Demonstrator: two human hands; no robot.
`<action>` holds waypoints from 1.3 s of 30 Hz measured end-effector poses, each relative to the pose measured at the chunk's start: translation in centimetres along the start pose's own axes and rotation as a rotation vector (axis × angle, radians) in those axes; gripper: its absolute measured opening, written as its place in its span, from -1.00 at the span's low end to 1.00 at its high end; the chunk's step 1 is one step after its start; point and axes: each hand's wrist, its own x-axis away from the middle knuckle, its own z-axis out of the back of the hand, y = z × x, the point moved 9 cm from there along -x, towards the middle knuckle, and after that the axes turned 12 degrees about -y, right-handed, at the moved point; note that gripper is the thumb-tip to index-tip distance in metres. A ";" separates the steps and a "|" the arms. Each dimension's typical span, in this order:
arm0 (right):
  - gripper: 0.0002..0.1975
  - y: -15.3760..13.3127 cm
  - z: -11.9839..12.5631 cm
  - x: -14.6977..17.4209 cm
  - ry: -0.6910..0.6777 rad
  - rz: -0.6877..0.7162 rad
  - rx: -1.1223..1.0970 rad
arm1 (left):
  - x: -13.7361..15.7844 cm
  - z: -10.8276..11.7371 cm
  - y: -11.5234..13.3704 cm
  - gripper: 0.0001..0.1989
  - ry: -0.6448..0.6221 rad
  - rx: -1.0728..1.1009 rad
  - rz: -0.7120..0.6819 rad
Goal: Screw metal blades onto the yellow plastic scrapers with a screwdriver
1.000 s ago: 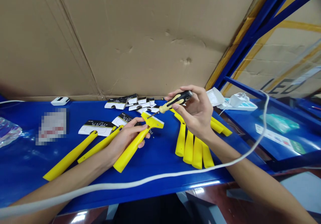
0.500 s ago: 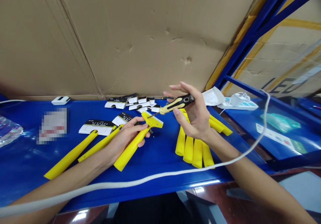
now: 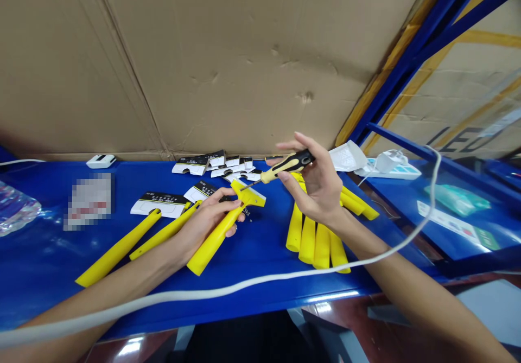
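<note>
My left hand (image 3: 211, 214) is closed round the neck of a yellow scraper (image 3: 215, 239), its wide head pointing up and away from me. A screwdriver (image 3: 288, 166) with a cream and black handle is in my right hand (image 3: 319, 189), gripped between thumb and fingers. Its thin shaft slants down to the left, and the tip meets the scraper's head near a screw hole. Left of my hand lie two more yellow scrapers (image 3: 118, 249). Several others (image 3: 307, 241) lie bunched beneath and beside my right hand.
Black-and-white cards (image 3: 157, 204) are spread over the blue table (image 3: 260, 260), with a stack of them (image 3: 191, 165) by the cardboard wall. A white cable (image 3: 252, 282) crosses in front of my forearms. A power strip (image 3: 391, 169) sits at the right, beside a blue frame (image 3: 407, 75).
My right fingers have shifted slightly on the screwdriver handle, its tip staying at the scraper's head. The whole view has moved a little; the left hand keeps its hold.
</note>
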 end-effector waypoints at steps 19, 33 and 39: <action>-0.23 0.0 -0.2 0.1 -0.022 -0.032 0.054 | -0.2 0.5 0.0 -0.69 -0.016 -0.024 -0.012; -0.35 0.6 0.2 0.3 0.035 -0.040 0.072 | -0.3 0.9 0.1 -0.68 0.008 -0.013 -0.028; -0.31 0.9 -0.3 0.3 -0.004 -0.034 -0.013 | 0.0 0.2 0.3 -0.71 0.003 -0.026 0.000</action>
